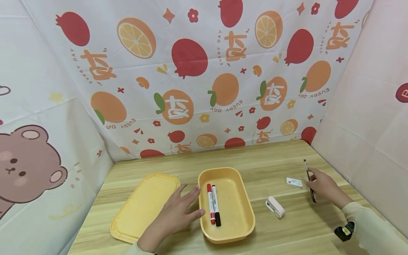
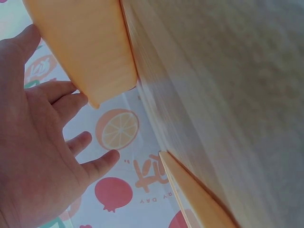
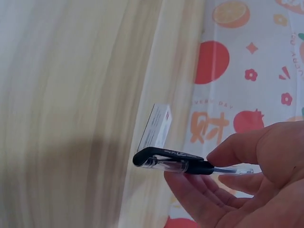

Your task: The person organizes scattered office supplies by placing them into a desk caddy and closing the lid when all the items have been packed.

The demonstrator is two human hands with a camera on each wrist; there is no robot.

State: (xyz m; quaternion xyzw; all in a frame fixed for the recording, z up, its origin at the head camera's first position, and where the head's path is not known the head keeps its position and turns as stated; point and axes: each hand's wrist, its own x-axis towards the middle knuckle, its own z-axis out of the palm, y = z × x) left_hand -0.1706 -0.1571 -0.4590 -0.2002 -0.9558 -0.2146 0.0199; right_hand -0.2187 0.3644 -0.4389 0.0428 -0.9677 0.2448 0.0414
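Observation:
My right hand (image 1: pixel 328 187) pinches a capped black-and-clear gel pen (image 3: pixel 175 162) between thumb and fingers, above the right side of the table. Just left of it lies a small white box (image 1: pixel 294 182). My left hand (image 1: pixel 176 214) has its fingers spread at the left rim of a yellow tray (image 1: pixel 232 198); in the left wrist view, fingertips meet the tray's edge. Inside the tray, a red marker (image 1: pixel 210 203) and a black marker (image 1: pixel 216 205) lie side by side. A small pale pink stapler (image 1: pixel 275 207) rests between the tray and my right hand.
A flat yellow lid (image 1: pixel 143 203) lies on the wooden table (image 1: pixel 271 163) left of the tray, partly behind my left hand and forearm. Fruit-printed cloth (image 1: pixel 197 85) hangs along the table's back edge, with pale cloth at both sides.

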